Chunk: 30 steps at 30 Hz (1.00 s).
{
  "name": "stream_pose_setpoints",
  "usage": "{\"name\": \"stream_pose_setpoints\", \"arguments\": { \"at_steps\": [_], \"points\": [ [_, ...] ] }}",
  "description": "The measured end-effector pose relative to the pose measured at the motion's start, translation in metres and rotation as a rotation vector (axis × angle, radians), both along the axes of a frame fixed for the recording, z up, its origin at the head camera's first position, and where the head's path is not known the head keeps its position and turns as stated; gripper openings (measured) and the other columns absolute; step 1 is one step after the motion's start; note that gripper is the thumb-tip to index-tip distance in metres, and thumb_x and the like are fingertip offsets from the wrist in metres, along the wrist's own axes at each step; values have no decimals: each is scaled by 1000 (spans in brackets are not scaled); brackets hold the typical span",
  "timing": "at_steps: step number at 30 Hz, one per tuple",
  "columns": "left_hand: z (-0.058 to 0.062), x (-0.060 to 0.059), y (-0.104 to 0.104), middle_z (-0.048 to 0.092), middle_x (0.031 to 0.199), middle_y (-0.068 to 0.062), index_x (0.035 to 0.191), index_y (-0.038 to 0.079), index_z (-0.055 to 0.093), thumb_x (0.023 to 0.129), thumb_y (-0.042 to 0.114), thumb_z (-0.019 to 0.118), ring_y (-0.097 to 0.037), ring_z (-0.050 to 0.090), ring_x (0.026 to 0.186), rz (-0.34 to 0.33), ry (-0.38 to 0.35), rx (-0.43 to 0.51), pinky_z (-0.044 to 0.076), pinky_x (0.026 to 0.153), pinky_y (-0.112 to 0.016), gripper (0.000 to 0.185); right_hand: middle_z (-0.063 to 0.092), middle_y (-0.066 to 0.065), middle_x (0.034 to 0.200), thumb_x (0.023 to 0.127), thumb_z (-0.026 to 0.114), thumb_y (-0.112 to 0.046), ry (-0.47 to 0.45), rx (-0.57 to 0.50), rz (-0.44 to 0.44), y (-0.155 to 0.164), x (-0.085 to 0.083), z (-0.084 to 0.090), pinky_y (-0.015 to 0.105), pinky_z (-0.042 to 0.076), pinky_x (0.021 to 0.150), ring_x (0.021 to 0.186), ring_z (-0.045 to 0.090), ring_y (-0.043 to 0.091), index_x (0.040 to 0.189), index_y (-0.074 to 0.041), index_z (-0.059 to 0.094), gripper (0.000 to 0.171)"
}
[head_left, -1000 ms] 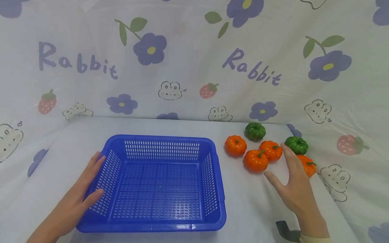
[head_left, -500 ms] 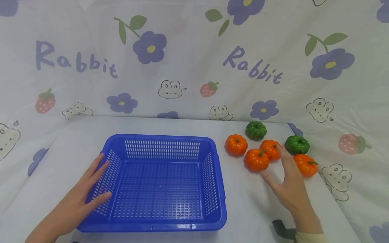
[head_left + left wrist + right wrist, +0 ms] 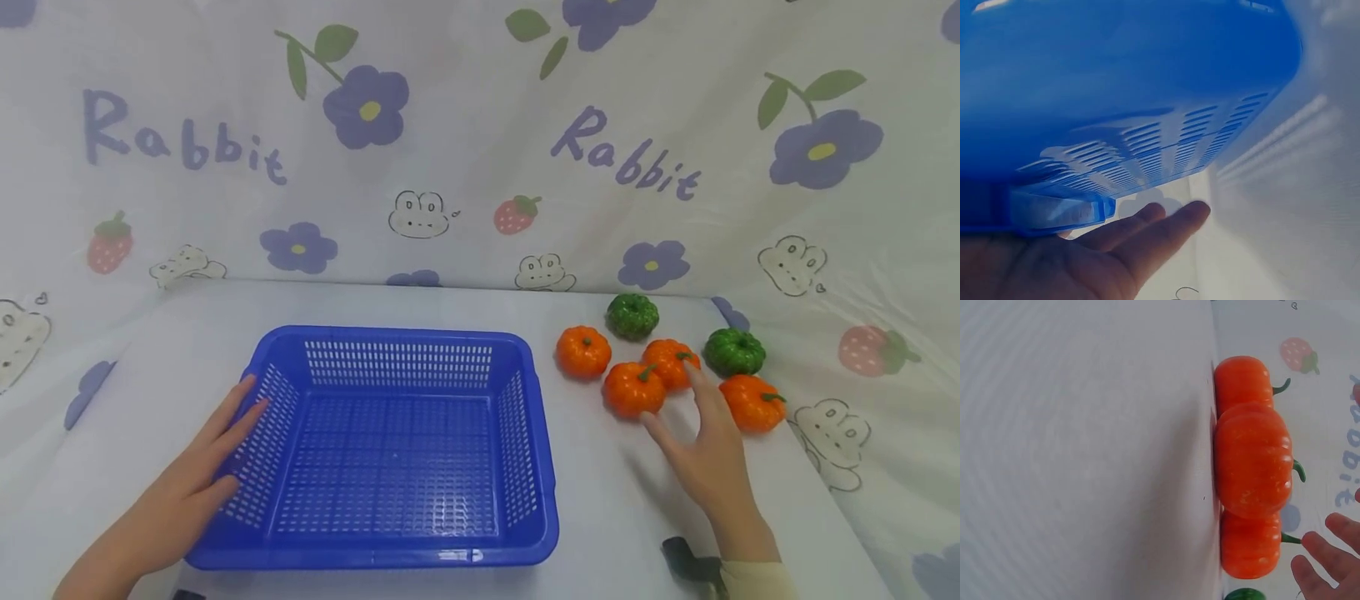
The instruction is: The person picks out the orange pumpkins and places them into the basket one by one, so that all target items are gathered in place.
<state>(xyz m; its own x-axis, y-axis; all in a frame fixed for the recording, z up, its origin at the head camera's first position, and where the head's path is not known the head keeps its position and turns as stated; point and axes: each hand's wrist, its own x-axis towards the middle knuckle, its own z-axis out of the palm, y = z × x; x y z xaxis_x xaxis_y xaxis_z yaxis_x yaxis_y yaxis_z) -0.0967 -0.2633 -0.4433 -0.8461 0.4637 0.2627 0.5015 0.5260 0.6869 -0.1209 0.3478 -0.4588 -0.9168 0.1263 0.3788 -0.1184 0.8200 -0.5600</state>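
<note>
Head view: I see my left hand [image 3: 187, 492] flat, fingers straight, resting against the blue basket's [image 3: 536, 467] left wall. My right hand [image 3: 701, 454] is spread, holding nothing, thumb just beside the nearest orange pumpkin [image 3: 632, 389] on the table [image 3: 600, 508], among other pumpkins right of the basket.

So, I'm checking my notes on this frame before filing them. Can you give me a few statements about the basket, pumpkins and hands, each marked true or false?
1. The blue basket holds nothing. True.
2. The left hand rests against the basket's left wall. True.
3. The right hand grips a green pumpkin. False: its fingers are spread and hold nothing, close to the orange pumpkins.
4. All the pumpkins are orange. False: two green pumpkins lie among four orange ones.
5. The pumpkins lie to the right of the basket. True.
</note>
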Motion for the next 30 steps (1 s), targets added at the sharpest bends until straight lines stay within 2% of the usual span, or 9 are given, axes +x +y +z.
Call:
{"name": "stream_pose_setpoints", "arguments": {
  "at_steps": [6, 17, 30],
  "points": [
    [-1, 0, -1, 0, 183, -6, 172, 5, 27, 92, -17, 48, 5, -3, 160, 11, -19, 12, 8, 115, -2, 85, 47, 24, 163, 94, 87, -23, 8, -35, -2, 4, -3, -6, 71, 48, 107, 138, 52, 48, 168, -7, 38, 90],
    [-2, -2, 1, 0, 183, -4, 171, 5, 28, 92, -15, 47, 7, -3, 159, 27, -35, 7, 8, 113, -2, 84, 55, 24, 153, 96, 86, -26, -76, -112, -1, 12, -9, -13, 67, 48, 110, 141, 53, 43, 166, -3, 39, 87],
    [-3, -1, 1, 1, 183, -6, 171, 5, 30, 91, -16, 48, 5, -3, 160, 19, -17, 19, 8, 114, -3, 85, 54, 26, 155, 96, 85, -29, -157, -133, 4, 15, -16, -15, 62, 50, 110, 139, 56, 45, 164, 1, 41, 87]
  ]
}}
